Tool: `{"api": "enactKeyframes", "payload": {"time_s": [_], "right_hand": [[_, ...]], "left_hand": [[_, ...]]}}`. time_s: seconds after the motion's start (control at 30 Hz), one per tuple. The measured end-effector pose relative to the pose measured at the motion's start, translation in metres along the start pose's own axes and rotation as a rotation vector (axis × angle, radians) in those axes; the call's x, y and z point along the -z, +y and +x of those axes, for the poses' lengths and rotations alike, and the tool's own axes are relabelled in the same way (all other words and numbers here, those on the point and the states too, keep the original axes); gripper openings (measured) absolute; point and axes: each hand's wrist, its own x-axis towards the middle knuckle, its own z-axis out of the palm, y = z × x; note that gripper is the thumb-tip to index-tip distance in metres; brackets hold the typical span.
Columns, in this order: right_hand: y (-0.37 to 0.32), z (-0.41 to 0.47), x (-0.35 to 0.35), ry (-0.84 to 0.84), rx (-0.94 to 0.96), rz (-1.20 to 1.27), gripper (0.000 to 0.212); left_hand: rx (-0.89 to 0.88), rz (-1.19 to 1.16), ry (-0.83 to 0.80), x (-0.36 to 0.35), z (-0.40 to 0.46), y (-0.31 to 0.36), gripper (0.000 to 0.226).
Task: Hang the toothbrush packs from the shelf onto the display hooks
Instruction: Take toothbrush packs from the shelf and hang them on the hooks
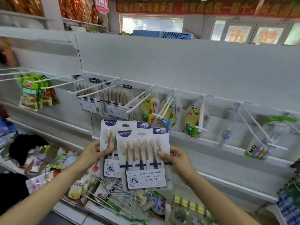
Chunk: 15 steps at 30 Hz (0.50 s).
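I hold two white six-piece toothbrush packs upright in front of the display. My right hand (pixel 176 161) pinches the right edge of the front pack (pixel 143 159). My left hand (pixel 94 151) grips the left edge of the rear pack (pixel 108 143), which the front one partly covers. Both packs show a hang hole at the top. Above them, white display hooks (pixel 100 90) jut from the back panel. Identical toothbrush packs (pixel 116 101) hang on the hooks just above and left of my hands.
Yellow cartoon children's toothbrush packs (pixel 167 112) hang on hooks to the right; green snack bags (pixel 34 93) hang at the left. Bare hooks (pixel 258 127) stand at the right. The lower shelf (pixel 103 213) holds loose hooks and mixed packets.
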Motion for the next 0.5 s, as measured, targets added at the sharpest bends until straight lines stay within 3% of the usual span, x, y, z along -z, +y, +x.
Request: {"api": "enactKeyframes", "payload": {"time_s": [0.2,0.5], "right_hand": [[0.014,0.049,-0.077,0.044,0.049,0.006,0.011],[0.005,0.116,-0.195,0.097,0.11,-0.011,0.011]], "left_hand": [[-0.021,-0.029,0.011,0.094,0.054,-0.018,0.033],[-0.049,-0.06,0.059,0.222,0.104,-0.031,0.024]]}}
